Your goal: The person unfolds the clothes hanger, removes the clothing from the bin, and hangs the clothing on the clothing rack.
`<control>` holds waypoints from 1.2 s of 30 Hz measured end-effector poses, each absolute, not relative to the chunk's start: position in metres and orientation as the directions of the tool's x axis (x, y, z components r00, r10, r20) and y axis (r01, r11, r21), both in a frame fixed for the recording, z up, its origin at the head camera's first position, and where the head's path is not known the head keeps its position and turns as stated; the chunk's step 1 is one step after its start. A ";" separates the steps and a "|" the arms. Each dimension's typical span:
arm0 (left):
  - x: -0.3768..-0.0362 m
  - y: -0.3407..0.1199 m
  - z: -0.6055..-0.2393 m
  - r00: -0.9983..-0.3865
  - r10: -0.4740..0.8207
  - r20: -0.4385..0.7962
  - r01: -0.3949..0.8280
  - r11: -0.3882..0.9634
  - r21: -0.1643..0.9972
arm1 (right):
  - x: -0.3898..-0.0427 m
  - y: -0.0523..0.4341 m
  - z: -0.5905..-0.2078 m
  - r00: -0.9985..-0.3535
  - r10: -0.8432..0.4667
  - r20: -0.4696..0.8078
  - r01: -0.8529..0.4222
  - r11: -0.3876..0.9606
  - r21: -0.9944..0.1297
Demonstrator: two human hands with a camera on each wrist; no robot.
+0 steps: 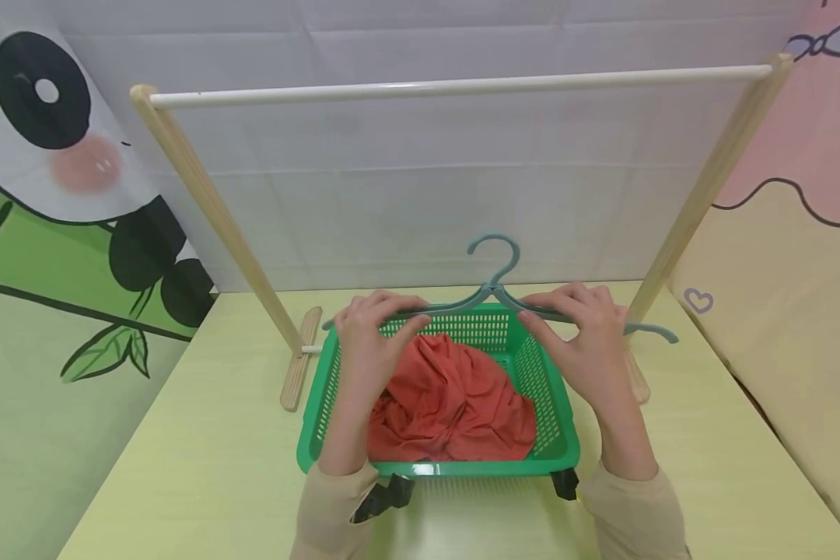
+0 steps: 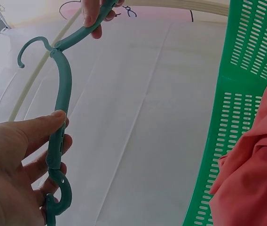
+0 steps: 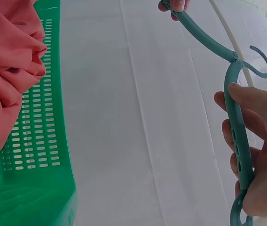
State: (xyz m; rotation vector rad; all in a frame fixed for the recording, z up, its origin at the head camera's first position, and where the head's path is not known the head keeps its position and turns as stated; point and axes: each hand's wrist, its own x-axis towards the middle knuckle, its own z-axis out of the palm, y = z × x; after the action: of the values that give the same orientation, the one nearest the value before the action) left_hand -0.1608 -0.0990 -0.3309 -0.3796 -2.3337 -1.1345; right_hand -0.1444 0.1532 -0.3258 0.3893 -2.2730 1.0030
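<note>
Nearest the camera, two beige sleeves (image 1: 336,505) reach forward over a green basket (image 1: 560,435) on the yellow-green table (image 1: 182,467). A crumpled orange-red cloth (image 1: 455,404) lies inside the basket. Above its far rim, at twelve o'clock from the cloth, both hands hold a blue-green hanger (image 1: 493,292) level, hook up. The left hand (image 1: 367,330) curls its fingers round the left arm of the hanger, and the right hand (image 1: 588,334) curls round the right arm, likely to keep it steady and level. Behind stands a wooden rack (image 1: 455,85) with a white bar. No brand or readable writing shows, only cartoon pictures on the walls.
</note>
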 end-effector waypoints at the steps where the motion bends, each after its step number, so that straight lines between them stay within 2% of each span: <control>1: -0.161 -0.099 -0.331 -0.829 0.028 0.558 0.456 0.612 0.647 | -0.145 0.154 -0.325 -0.761 -0.017 0.648 -0.494 0.662 -0.563; 9: -0.160 -0.105 -0.328 -0.813 0.080 0.577 0.529 0.514 0.675 | -0.146 0.164 -0.325 -0.730 0.019 0.684 -0.499 0.668 -0.552; 16: -0.157 -0.120 -0.314 -0.772 0.052 0.634 0.577 0.473 0.665 | -0.147 0.174 -0.328 -0.731 0.079 0.678 -0.457 0.681 -0.573; 19: -0.157 -0.125 -0.311 -0.786 0.061 0.616 0.565 0.475 0.675 | -0.147 0.178 -0.328 -0.737 0.100 0.669 -0.443 0.675 -0.590; 22: -0.156 -0.128 -0.311 -0.826 0.095 0.555 0.532 0.456 0.714 | -0.146 0.180 -0.327 -0.740 0.130 0.659 -0.427 0.667 -0.611; 25: -0.157 -0.129 -0.314 -0.856 0.167 0.488 0.507 0.449 0.736 | -0.145 0.183 -0.326 -0.742 0.172 0.648 -0.400 0.662 -0.634; 28: -0.160 -0.127 -0.316 -0.858 0.268 0.438 0.513 0.470 0.718 | -0.143 0.185 -0.324 -0.732 0.213 0.647 -0.388 0.651 -0.653; 33: -0.166 -0.119 -0.319 -0.829 0.467 0.308 0.538 0.512 0.670 | -0.142 0.188 -0.323 -0.699 0.242 0.673 -0.407 0.640 -0.652; 36: -0.172 -0.116 -0.327 -0.791 0.578 0.200 0.557 0.546 0.626 | -0.142 0.189 -0.323 -0.693 0.249 0.677 -0.409 0.637 -0.653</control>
State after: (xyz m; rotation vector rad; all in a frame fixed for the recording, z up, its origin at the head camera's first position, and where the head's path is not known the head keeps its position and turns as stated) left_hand -0.1722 -0.1157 -0.3272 -1.0241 -2.7887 -1.1113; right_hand -0.1420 0.1891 -0.3228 0.1244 -2.0773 1.0759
